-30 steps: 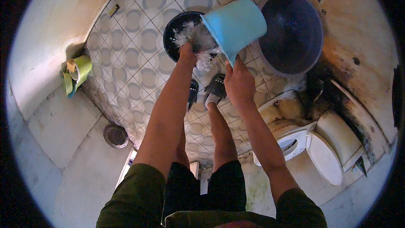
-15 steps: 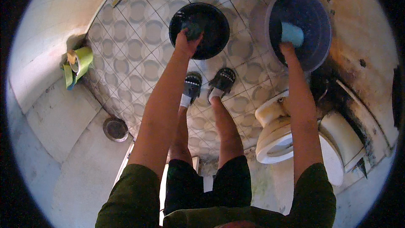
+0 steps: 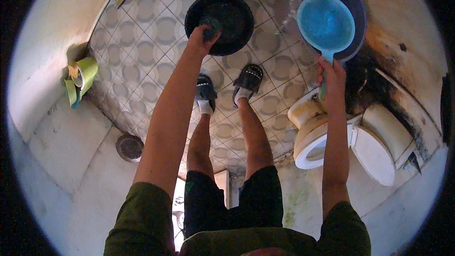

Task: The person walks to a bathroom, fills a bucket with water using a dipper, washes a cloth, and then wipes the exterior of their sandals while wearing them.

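My right hand (image 3: 330, 73) grips the handle of a light blue water dipper (image 3: 327, 22). Water shows in its round bowl, which hangs over the large purple tub (image 3: 359, 42) and hides much of it. At the near left part of a round black basin (image 3: 239, 42), my left hand (image 3: 203, 40) has its fingers closed around a dark greenish, bunched thing (image 3: 210, 24). Its kind is too dark to make out. The inside of the basin is dark as well.
Patterned tiles (image 3: 166, 31) cover the floor, and my slippered feet stand just nearer than the basin. A toilet (image 3: 313, 149) with its lid open is at right. Along the left wall are a green container (image 3: 86, 76) and a round dark drain cover (image 3: 129, 147).
My right hand has lifted the dipper up out of the tub, with water in it. My left hand still holds the dark greenish thing at the basin. The view has shifted slightly.
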### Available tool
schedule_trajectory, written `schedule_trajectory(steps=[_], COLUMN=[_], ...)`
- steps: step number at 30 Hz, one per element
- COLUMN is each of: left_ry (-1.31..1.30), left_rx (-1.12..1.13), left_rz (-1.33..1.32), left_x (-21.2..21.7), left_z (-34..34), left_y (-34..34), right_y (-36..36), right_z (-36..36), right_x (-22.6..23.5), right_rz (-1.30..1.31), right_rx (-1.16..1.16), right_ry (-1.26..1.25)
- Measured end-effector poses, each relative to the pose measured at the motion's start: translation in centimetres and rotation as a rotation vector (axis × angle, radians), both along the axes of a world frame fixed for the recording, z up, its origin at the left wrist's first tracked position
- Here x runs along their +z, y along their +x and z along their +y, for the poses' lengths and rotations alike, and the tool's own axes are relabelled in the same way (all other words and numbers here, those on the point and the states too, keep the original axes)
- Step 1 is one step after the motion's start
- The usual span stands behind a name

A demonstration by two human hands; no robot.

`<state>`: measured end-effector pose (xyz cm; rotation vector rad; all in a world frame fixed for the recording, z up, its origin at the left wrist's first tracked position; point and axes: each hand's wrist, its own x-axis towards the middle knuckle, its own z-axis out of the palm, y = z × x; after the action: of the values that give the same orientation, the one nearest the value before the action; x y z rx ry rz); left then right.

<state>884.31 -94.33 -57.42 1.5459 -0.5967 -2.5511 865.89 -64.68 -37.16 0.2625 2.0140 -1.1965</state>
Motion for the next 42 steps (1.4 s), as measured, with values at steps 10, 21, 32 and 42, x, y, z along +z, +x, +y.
schedule_trajectory(steps=[10,21,32,42], left_ry=[0.153,0.233,-0.377,0.407], left_rx=[0.017,-0.305,-0.303,0.023], left_rz=[0.001,0.199,0.236,0.031], left_x=[3.6,-3.0,-4.1,10.1], left_z=[1.2,-1.6,-0.2,3.4], left_y=[-2.6,-0.5,1.9,-0.3], right_y=[6.9,11.6,-1.9,8.9], right_z=[-7.4,-13.3,-6.5,-9.5], right_x=[-2.9,-3.5,-4.8,-12.7], right_rz=[0.594,0.669,0.846,-0.238], right_rx=[0.480,0.771,0.360,-0.449], right_ry=[0.107,0.549,0.787,-0.113])
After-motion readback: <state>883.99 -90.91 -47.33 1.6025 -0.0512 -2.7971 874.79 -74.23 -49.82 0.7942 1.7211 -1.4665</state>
